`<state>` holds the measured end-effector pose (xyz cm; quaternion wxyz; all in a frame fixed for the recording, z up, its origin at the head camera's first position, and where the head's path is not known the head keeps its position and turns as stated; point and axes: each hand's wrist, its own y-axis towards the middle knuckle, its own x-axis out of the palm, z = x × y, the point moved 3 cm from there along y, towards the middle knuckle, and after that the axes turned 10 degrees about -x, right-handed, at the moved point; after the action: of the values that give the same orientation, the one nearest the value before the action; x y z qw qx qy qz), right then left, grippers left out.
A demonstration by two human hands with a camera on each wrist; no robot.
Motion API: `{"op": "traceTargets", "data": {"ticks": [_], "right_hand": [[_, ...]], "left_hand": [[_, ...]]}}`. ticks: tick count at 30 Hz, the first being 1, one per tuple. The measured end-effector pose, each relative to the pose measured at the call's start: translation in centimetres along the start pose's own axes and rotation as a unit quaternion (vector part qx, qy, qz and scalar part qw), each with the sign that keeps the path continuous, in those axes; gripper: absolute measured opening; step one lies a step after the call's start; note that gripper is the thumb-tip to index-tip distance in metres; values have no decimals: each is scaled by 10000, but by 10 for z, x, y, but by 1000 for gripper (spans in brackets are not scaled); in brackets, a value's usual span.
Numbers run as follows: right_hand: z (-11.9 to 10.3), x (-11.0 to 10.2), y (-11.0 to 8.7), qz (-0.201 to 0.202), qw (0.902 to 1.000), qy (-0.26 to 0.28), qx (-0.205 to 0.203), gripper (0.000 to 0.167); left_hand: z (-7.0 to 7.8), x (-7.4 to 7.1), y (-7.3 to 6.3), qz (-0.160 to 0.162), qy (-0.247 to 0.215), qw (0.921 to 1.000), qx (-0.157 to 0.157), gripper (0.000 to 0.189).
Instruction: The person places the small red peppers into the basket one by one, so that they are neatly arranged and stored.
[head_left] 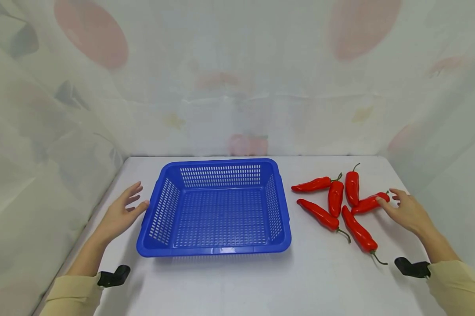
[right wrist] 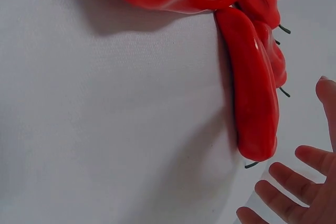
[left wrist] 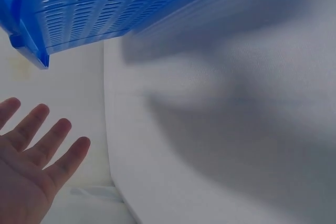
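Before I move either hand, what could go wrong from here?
The right hand is beside the nearest red pepper, which lies close against neighbouring peppers; picking it up could nudge them out of place.

That pepper looks smooth and glossy, and the fingers aren't around it, so a loose grip might slip.

The left hand is close to the rim of the blue basket; a sideways move could bump it.

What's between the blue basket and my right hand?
In the head view, six red peppers, loosely clustered, lie between the blue basket and your right hand.
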<state>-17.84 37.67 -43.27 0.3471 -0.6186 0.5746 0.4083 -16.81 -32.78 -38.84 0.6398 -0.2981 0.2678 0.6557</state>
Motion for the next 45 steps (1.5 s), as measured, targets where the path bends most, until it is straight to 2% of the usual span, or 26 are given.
{"op": "traceTargets", "data": {"ticks": [5, 8, 10, 12, 16, 20, 24, 26, 27, 29, 31, 32, 33, 34, 37, 39, 41, 45], "right_hand": [[5, 3, 0, -127, 9995, 112, 269, 72], [8, 4, 1, -248, 9984, 193, 471, 76], [10, 6, 2, -340, 9973, 240, 611, 79], [12, 7, 4, -430, 9960, 288, 735, 82], [13, 10, 6, -567, 9936, 394, 899, 86], [11, 11, 7, -636, 9923, 438, 965, 86], [11, 12, 9, -622, 9918, 447, 1023, 87], [12, 13, 11, -592, 9919, 456, 1029, 87], [13, 14, 12, -585, 9917, 465, 1048, 87], [15, 14, 14, -615, 9906, 498, 1116, 87], [15, 14, 16, -674, 9890, 526, 1206, 88], [15, 14, 17, -709, 9880, 538, 1264, 88], [15, 14, 17, -746, 9868, 550, 1331, 88], [15, 14, 18, -783, 9855, 560, 1394, 89], [15, 14, 19, -837, 9831, 568, 1527, 89], [14, 14, 19, -849, 9818, 576, 1597, 89], [14, 15, 20, -852, 9807, 584, 1663, 90], [15, 17, 21, -855, 9781, 586, 1804, 90]], "left_hand": [[-4, 4, 1, -125, 39, 9999, -104, 71], [-15, 9, 6, 43, 180, 9994, -284, 70], [-17, 10, 7, 5, 191, 9994, -297, 70], [-17, 11, 7, 12, 128, 9994, -326, 69], [-10, 9, 4, -257, -229, 9989, -302, 70], [-19, 11, 9, -320, -581, 9974, -278, 64], [-20, 13, 12, -356, -533, 9972, -380, 67], [-26, 15, 15, -289, -495, 9973, -466, 66], [-36, 18, 20, -242, -388, 9978, -487, 69], [-71, 26, 37, -120, -385, 9979, -501, 70], [-96, 33, 49, 27, -386, 9981, -479, 70], [-100, 34, 51, -66, -433, 9978, -504, 70], [-106, 35, 54, -16, -421, 9978, -504, 70], [-96, 33, 51, -44, -439, 9971, -615, 69], [-48, 23, 31, -293, -498, 9959, -702, 66], [-26, 19, 22, -366, -572, 9949, -744, 65], [-12, 16, 17, -530, -705, 9937, -689, 63], [-6, 15, 16, -606, -895, 9914, -731, 60]]}}
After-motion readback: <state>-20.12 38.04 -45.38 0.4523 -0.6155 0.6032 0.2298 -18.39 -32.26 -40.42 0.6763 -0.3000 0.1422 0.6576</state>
